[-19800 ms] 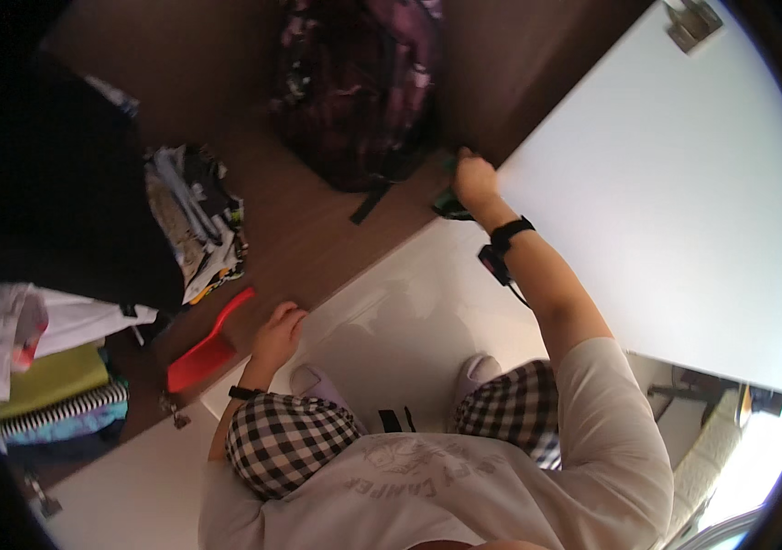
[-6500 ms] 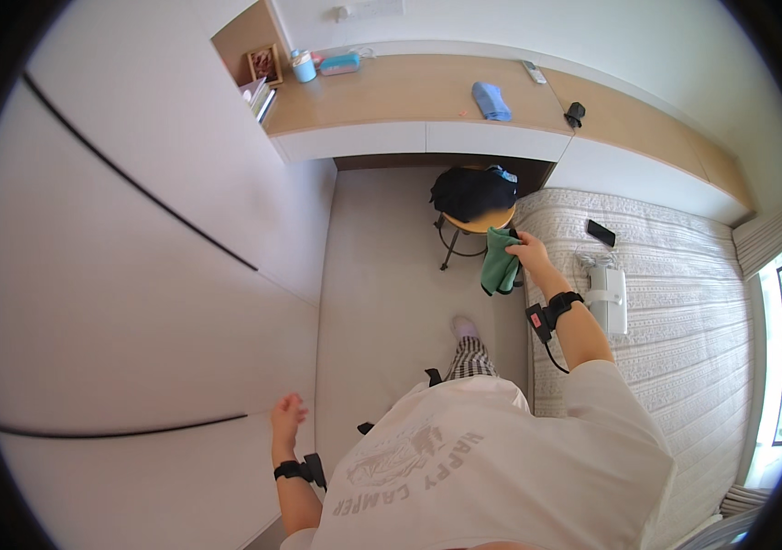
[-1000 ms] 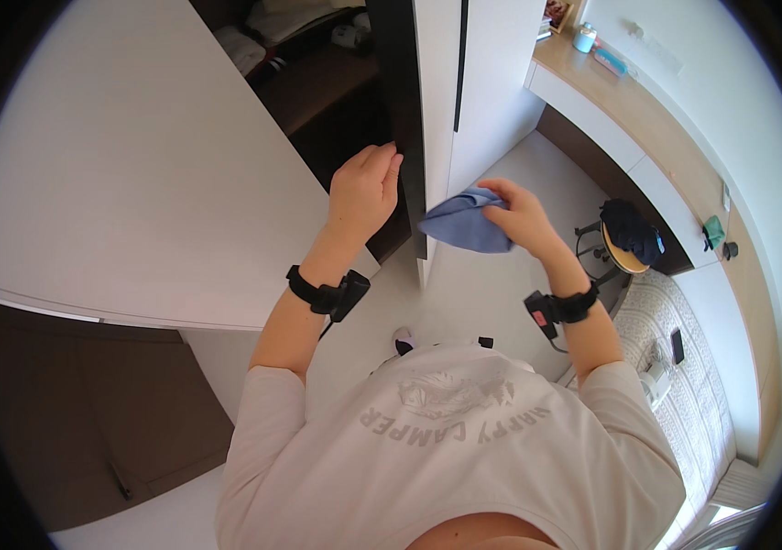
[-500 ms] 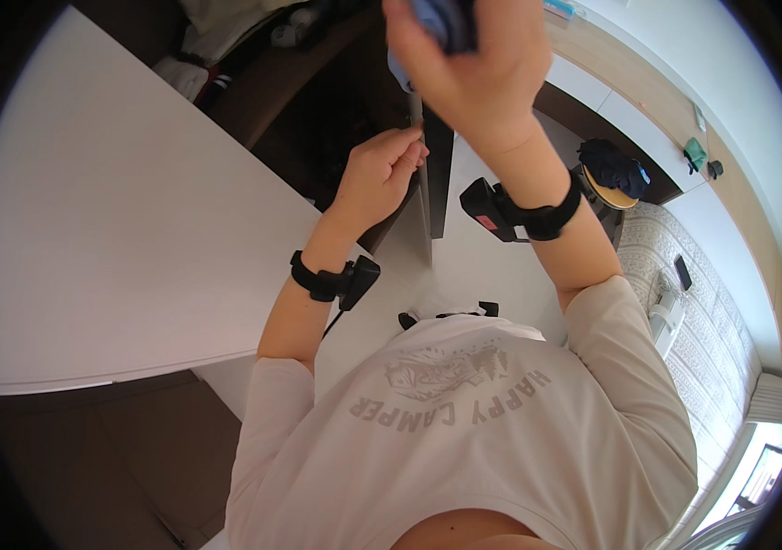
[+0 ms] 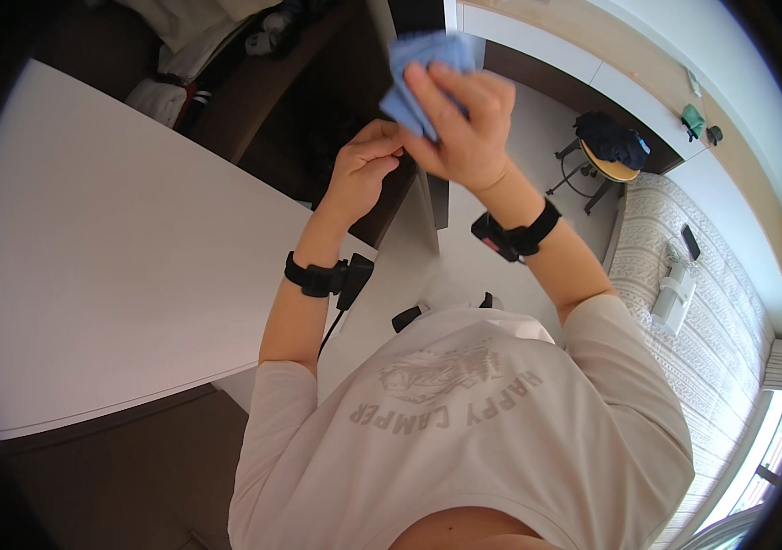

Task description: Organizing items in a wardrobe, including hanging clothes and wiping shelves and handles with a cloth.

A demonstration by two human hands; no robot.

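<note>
A folded light-blue cloth [image 5: 414, 57] is in my right hand [image 5: 469, 128], with the fingers bent over it. That hand is raised close to an open cabinet door [image 5: 424, 213], which I see nearly edge-on; whether the cloth touches the door I cannot tell. My left hand [image 5: 360, 179] is closed at the door's edge, thumb and fingers pinched there just below and left of the cloth. The right hand partly hides the upper door. Each wrist wears a black strap with a small black device.
A large white panel [image 5: 134, 266] spans the left. Behind it, a dark cabinet shelf [image 5: 267, 96] has folded clothes [image 5: 157, 101] nearby. To the right are a round stool [image 5: 612, 171] bearing dark clothing [image 5: 606, 137], and a patterned bed [image 5: 652, 229] with a phone [image 5: 690, 241].
My right hand has come down and left with the cloth, now showing its bent fingers. My left hand stays at the door, slightly lower and left in view. The view has shifted somewhat.
</note>
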